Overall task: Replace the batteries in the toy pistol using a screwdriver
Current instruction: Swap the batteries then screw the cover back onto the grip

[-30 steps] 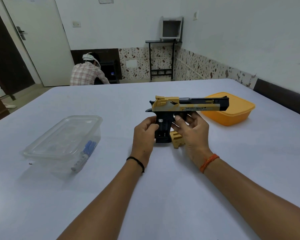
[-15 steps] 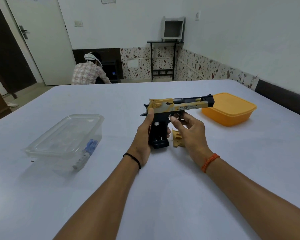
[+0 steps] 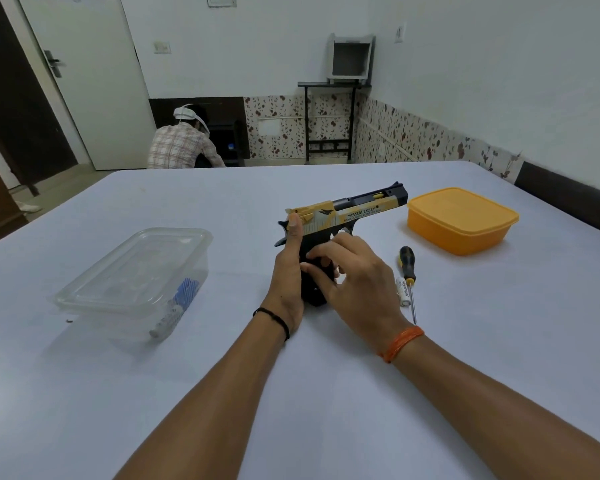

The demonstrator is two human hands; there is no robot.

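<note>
The black and yellow toy pistol [image 3: 357,211] stands with its butt on the white table, barrel pointing right and away. My left hand [image 3: 288,268] grips the handle from the left, thumb up against the back of the slide. My right hand [image 3: 357,275] lies over the handle from the right, fingers pressed on its black side; what is under the palm is hidden. A screwdriver [image 3: 406,259] with a black and yellow handle lies on the table just right of my right hand. A white battery [image 3: 403,292] lies beside its shaft.
A clear lidded plastic box [image 3: 136,271] with a blue and white item inside sits at the left. An orange lidded container [image 3: 461,220] sits at the right rear. Beyond the table's far edge a person [image 3: 182,143] sits facing away.
The pistol has come down and its muzzle has swung further away. My right hand has moved over the handle, covering the yellow piece on the table. The screwdriver and battery have come into sight.
</note>
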